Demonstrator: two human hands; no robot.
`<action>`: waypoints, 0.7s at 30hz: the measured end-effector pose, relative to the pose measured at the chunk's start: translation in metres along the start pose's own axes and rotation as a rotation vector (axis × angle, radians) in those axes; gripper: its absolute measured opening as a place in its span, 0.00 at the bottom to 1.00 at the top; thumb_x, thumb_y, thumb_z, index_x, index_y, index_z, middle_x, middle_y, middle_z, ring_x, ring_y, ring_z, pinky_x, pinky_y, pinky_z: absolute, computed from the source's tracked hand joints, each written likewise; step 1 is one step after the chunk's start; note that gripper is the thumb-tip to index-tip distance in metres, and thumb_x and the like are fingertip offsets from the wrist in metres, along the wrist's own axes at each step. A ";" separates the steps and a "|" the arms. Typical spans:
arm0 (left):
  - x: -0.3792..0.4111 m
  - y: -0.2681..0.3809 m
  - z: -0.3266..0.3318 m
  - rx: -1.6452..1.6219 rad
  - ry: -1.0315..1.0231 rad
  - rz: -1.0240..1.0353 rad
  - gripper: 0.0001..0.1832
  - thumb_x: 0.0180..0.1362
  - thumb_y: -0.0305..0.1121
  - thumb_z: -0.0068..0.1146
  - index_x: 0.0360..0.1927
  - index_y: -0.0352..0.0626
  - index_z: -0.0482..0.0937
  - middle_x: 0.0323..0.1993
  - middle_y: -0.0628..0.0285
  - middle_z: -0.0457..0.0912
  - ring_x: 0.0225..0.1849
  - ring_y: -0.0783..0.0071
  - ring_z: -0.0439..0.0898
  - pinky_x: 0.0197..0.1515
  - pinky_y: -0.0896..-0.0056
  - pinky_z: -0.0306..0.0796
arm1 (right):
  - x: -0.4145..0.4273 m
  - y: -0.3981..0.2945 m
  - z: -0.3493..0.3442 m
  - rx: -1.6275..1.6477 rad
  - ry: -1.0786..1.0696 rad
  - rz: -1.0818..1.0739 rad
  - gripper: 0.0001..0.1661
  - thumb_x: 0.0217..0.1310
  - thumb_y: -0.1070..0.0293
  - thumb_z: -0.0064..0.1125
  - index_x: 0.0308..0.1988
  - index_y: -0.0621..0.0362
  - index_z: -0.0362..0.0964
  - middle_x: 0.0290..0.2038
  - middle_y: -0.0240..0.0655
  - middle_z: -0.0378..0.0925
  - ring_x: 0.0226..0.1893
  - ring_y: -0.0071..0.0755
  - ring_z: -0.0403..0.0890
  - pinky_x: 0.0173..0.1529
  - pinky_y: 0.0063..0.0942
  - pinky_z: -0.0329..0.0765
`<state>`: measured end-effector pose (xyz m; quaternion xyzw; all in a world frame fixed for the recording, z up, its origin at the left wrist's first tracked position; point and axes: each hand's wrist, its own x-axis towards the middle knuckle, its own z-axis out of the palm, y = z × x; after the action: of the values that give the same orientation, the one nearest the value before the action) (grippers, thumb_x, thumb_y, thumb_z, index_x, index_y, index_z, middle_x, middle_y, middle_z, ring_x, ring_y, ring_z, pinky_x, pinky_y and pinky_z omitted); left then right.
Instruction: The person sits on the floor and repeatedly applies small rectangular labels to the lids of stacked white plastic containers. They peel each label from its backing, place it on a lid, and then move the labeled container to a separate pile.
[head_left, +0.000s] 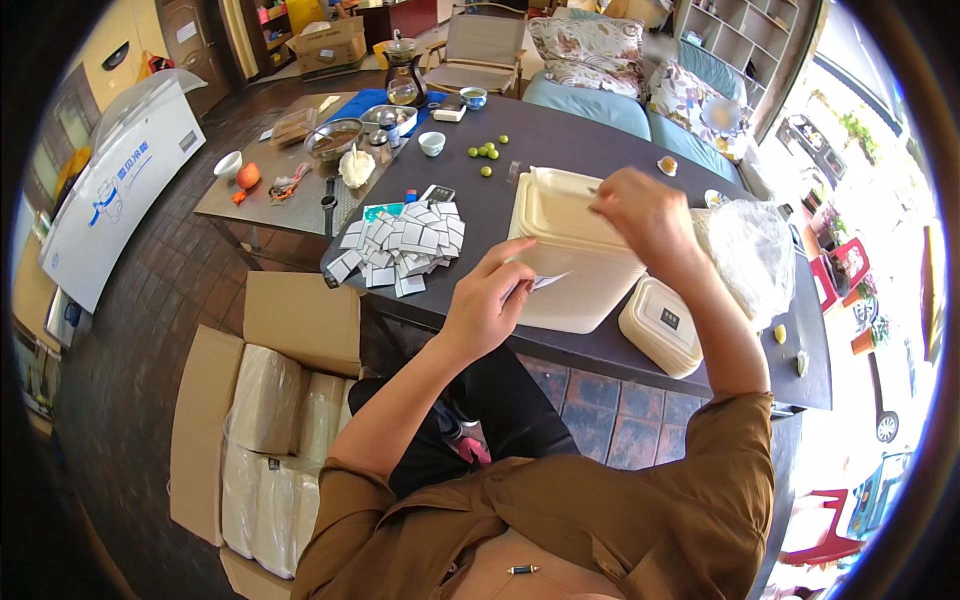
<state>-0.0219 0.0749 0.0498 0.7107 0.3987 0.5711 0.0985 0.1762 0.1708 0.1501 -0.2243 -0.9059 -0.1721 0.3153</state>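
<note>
In front of me a tall stack of cream rectangular food-container lids (559, 289) stands on the dark table. My left hand (487, 296) pinches a small white paper label (551, 281) at the stack's near left side. Above the stack's right part is my right hand (637, 214), blurred, its fingers pinched around something small and dark. A shorter stack of lids (660, 326) with a dark label on top sits to the right, at the table's near edge. A heap of white square labels (409, 244) lies to the left.
A clear plastic bag (750, 259) lies right of the stacks. Small green fruits (486, 151), a white cup (432, 143) and a glass teapot (403, 79) stand farther back. An open cardboard box (206, 442) with wrapped packs is on the floor at left.
</note>
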 end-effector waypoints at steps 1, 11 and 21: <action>0.000 -0.001 -0.001 -0.002 0.009 0.004 0.04 0.49 0.19 0.54 0.27 0.37 0.72 0.48 0.52 0.75 0.37 0.59 0.78 0.39 0.71 0.72 | 0.003 -0.003 -0.013 0.029 0.016 0.144 0.06 0.51 0.66 0.59 0.30 0.55 0.73 0.28 0.34 0.74 0.28 0.36 0.77 0.32 0.30 0.74; -0.041 -0.007 -0.006 -0.763 0.283 -0.685 0.04 0.56 0.24 0.53 0.34 0.36 0.75 0.37 0.63 0.78 0.38 0.79 0.75 0.42 0.78 0.68 | -0.123 0.043 -0.061 0.001 0.242 0.830 0.06 0.54 0.76 0.54 0.36 0.63 0.72 0.33 0.38 0.79 0.35 0.27 0.79 0.41 0.24 0.73; -0.080 -0.022 0.006 -0.921 0.331 -0.884 0.04 0.55 0.27 0.55 0.33 0.39 0.73 0.29 0.66 0.77 0.30 0.79 0.76 0.32 0.78 0.70 | -0.232 -0.017 0.046 -0.047 -0.001 0.845 0.10 0.47 0.71 0.60 0.30 0.59 0.67 0.26 0.38 0.74 0.30 0.43 0.76 0.34 0.34 0.71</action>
<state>-0.0287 0.0376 -0.0241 0.2679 0.3776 0.6910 0.5551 0.3068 0.1082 -0.0373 -0.5833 -0.7302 -0.0481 0.3526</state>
